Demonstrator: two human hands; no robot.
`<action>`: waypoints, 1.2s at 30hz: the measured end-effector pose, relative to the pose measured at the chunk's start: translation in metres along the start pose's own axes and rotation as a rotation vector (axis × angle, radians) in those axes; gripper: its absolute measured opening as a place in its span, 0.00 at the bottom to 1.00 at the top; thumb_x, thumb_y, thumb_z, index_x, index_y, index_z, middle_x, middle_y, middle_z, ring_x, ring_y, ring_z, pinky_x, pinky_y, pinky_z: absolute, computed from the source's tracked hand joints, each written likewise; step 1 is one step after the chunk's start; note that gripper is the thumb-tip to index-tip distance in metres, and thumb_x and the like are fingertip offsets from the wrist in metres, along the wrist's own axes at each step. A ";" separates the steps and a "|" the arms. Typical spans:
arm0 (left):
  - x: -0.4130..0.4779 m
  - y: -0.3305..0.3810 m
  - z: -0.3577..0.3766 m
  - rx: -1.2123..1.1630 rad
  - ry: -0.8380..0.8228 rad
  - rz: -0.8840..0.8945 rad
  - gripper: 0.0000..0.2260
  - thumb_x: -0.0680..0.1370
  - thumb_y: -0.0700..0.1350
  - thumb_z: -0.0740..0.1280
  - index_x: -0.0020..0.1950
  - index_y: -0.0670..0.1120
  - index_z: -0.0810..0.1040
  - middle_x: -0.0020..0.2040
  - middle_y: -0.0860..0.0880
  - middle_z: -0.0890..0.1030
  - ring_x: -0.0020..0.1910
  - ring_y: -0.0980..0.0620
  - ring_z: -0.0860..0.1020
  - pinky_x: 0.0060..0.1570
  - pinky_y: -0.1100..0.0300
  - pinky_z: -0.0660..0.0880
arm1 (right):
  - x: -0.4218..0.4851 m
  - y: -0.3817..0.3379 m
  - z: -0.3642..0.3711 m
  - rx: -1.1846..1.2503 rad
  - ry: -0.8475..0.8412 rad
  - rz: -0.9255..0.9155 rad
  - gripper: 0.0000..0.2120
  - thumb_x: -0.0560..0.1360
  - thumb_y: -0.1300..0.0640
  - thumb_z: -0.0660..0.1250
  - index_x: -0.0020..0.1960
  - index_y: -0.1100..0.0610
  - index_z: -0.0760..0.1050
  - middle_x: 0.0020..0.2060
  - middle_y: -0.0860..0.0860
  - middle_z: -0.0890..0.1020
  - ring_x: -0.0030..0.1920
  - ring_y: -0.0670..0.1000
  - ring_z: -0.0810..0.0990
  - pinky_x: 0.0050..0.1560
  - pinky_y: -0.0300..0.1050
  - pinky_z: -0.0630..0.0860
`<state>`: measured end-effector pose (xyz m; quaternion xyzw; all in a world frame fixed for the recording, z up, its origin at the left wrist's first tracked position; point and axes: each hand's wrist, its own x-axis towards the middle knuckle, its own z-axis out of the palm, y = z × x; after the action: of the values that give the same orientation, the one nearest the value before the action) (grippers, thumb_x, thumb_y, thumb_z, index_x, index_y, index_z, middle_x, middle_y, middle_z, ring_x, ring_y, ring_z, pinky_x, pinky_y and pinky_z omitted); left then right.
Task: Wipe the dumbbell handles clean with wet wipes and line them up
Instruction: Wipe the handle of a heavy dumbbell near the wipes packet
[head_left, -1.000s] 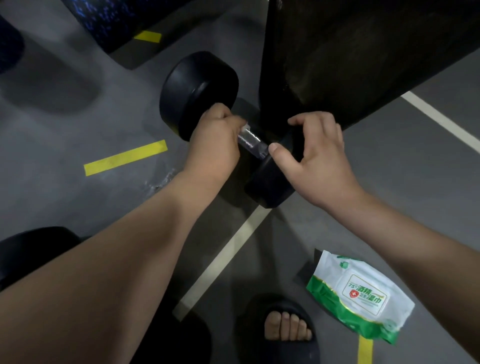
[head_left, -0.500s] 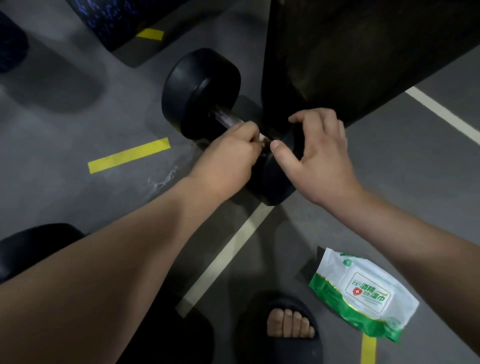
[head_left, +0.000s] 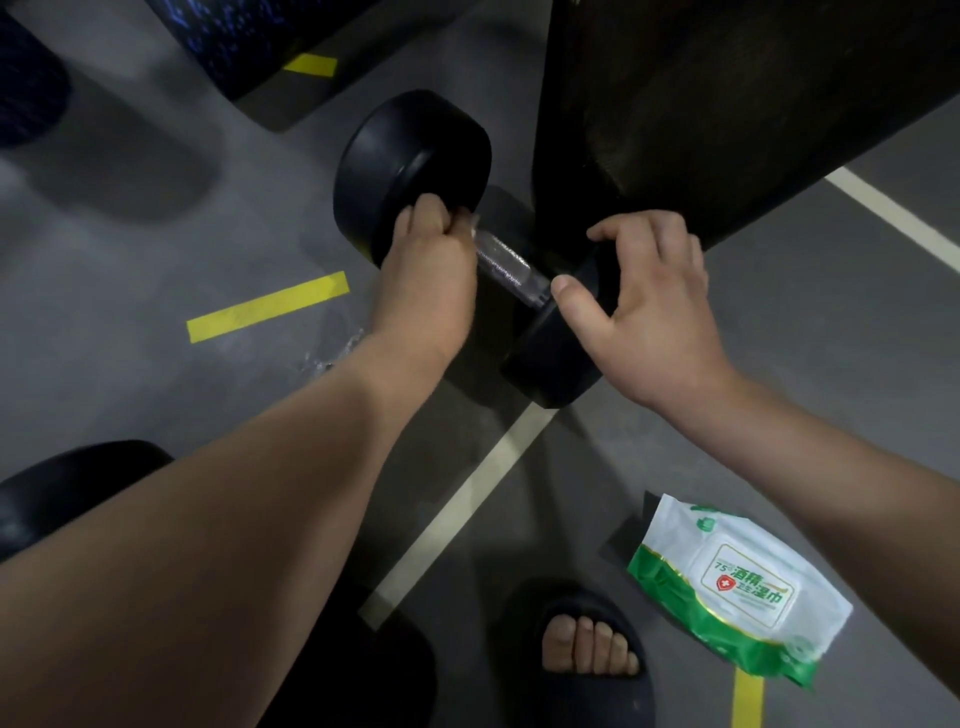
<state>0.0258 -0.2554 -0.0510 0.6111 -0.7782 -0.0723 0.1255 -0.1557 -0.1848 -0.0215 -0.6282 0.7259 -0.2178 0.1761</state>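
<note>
The dumbbell (head_left: 415, 150) lies in the middle of the floor (head_left: 156, 260). The left hand (head_left: 423, 280) curls tight round the far end of the handle (head_left: 509, 262), and a bit of white wipe (head_left: 471, 224) peeks out. The right hand (head_left: 649, 296) holds the near weight (head_left: 550, 358) still with bent fingers. Wiping seems under way. Next, rub toward the near end.

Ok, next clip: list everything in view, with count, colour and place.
dumbbell: one, black heads, silvery handle, floor centre
second weight: one, black, lower left, partly in view
wipes pack: one, white and green, floor lower right
tape strips: three, yellow, on grey floor
floor lines: two, white, across the floor
padded block: one, dark, upper right
speckled object: one, dark blue, top left
slipper: one, dark, bottom centre, toes showing
left hand: one, grips handle by far head
right hand: one, holds near head
</note>
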 end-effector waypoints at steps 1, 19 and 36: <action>-0.002 0.001 0.001 0.039 0.003 0.007 0.11 0.80 0.35 0.60 0.61 0.36 0.77 0.56 0.37 0.75 0.56 0.36 0.74 0.53 0.46 0.73 | 0.000 0.000 0.000 0.000 -0.002 0.000 0.27 0.73 0.36 0.61 0.66 0.51 0.71 0.62 0.51 0.69 0.63 0.54 0.69 0.66 0.55 0.69; -0.001 0.006 0.000 0.122 -0.094 -0.025 0.14 0.79 0.33 0.58 0.64 0.38 0.74 0.57 0.37 0.75 0.56 0.36 0.75 0.50 0.47 0.72 | -0.003 -0.002 0.002 -0.011 0.033 0.004 0.27 0.74 0.37 0.61 0.66 0.51 0.71 0.61 0.51 0.70 0.62 0.54 0.69 0.65 0.51 0.66; 0.000 0.009 0.033 -1.121 0.275 -0.861 0.03 0.73 0.46 0.71 0.44 0.50 0.86 0.37 0.54 0.85 0.40 0.52 0.85 0.47 0.55 0.82 | -0.003 -0.001 0.005 0.024 0.060 -0.012 0.26 0.74 0.38 0.61 0.65 0.53 0.72 0.60 0.52 0.70 0.62 0.54 0.70 0.65 0.55 0.69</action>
<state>0.0081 -0.2550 -0.0804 0.7108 -0.2915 -0.4262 0.4776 -0.1522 -0.1826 -0.0249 -0.6234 0.7246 -0.2463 0.1603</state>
